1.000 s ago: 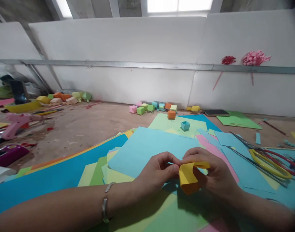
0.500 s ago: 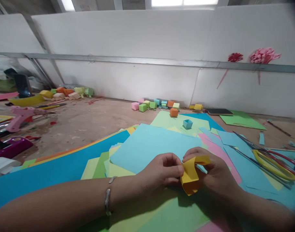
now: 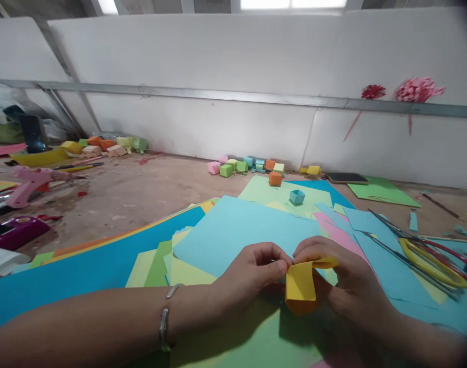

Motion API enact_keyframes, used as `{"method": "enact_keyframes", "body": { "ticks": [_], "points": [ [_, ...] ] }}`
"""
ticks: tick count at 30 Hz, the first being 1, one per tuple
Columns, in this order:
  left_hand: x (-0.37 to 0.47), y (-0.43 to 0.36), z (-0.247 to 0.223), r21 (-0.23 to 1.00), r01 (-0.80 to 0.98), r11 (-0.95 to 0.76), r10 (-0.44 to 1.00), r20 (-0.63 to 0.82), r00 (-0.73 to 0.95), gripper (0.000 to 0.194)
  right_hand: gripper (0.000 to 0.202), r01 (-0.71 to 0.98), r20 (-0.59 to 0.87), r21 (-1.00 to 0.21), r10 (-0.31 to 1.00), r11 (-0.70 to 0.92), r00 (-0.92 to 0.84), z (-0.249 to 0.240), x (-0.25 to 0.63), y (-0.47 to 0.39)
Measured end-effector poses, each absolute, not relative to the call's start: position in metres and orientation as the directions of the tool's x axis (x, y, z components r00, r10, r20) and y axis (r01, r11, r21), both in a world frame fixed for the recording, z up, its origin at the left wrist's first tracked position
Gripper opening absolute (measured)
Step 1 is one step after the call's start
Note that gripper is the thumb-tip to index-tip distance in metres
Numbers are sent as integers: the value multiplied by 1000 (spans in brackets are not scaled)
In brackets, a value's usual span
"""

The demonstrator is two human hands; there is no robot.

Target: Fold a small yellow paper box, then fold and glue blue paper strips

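Note:
A folded piece of yellow paper point(image 3: 301, 282) is held between both hands, low in the middle of the head view. It has a flat square face, and a curled flap bends off to the right at its top. My left hand point(image 3: 252, 271) pinches its upper left edge with thumb and forefinger. On the other side my right hand point(image 3: 344, 278) grips it, the fingers partly hidden behind the paper. Under the hands lie loose sheets, with a light blue sheet point(image 3: 237, 230) just beyond them. A small open blue paper box point(image 3: 297, 197) stands farther back.
Scissors point(image 3: 428, 250) with yellow and red handles lie on blue paper at right. Small paper boxes point(image 3: 241, 166) line the white wall, with more at back left. A pink glue gun point(image 3: 30, 184) and a purple tool point(image 3: 19, 232) are at left. A phone point(image 3: 347, 178) lies at back right.
The yellow paper has been turned slightly, so its square face now shows flatter toward me. Both hands have shifted only a little and keep hold of it.

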State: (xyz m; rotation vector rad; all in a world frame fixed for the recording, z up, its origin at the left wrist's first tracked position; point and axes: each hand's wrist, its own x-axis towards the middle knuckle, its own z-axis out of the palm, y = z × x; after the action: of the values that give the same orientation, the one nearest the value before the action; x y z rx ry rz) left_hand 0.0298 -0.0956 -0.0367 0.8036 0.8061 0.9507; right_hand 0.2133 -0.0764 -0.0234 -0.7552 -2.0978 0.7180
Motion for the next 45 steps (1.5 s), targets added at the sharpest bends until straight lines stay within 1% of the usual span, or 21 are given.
{"method": "enact_keyframes", "body": {
  "ticks": [3, 7, 9, 13, 18, 22, 24, 26, 28, 32, 35, 40, 43, 45],
  "points": [
    [29, -97, -36, 850, -365, 380, 896, -241, 372, 40, 18, 230, 459, -743, 728, 629, -509, -23, 214, -74],
    [29, -98, -41, 844, -384, 374, 891, -212, 401, 40, 15, 251, 428, -762, 754, 598, -498, -26, 213, -74],
    [30, -99, -44, 831, -413, 373, 897, -209, 390, 38, 19, 280, 394, -753, 748, 596, -534, -27, 213, -74],
    [33, -100, -46, 807, -437, 396, 903, -256, 346, 36, 25, 370, 308, -709, 736, 600, -603, -24, 210, -77],
    [33, -99, -40, 830, -434, 350, 920, -218, 326, 39, 27, 426, 280, -720, 790, 548, -545, -22, 208, -82],
    [33, -100, -36, 866, -348, 361, 915, -255, 314, 43, 24, 373, 317, -738, 777, 562, -544, -22, 210, -81],
    [34, -102, -38, 850, -372, 373, 915, -272, 298, 38, 23, 340, 351, -731, 753, 592, -557, -21, 211, -80],
    [35, -103, -40, 823, -428, 373, 916, -254, 311, 31, 23, 324, 382, -712, 731, 622, -565, -21, 211, -79],
    [34, -103, -42, 818, -449, 361, 912, -210, 352, 33, 21, 306, 416, -696, 712, 650, -566, -20, 211, -78],
    [31, -100, -42, 850, -399, 343, 899, -174, 402, 38, 21, 265, 480, -661, 668, 702, -569, -19, 213, -77],
    [30, -98, -40, 863, -377, 336, 904, -184, 385, 37, 23, 285, 485, -644, 667, 710, -566, -20, 214, -77],
    [30, -99, -41, 860, -369, 352, 894, -193, 405, 35, 20, 301, 508, -638, 681, 709, -528, -19, 214, -78],
    [30, -100, -40, 874, -343, 344, 898, -199, 393, 30, 18, 315, 490, -643, 692, 698, -531, -18, 213, -79],
    [31, -100, -40, 866, -349, 359, 891, -207, 404, 30, 19, 320, 476, -657, 705, 683, -526, -19, 213, -79]
  ]
}}
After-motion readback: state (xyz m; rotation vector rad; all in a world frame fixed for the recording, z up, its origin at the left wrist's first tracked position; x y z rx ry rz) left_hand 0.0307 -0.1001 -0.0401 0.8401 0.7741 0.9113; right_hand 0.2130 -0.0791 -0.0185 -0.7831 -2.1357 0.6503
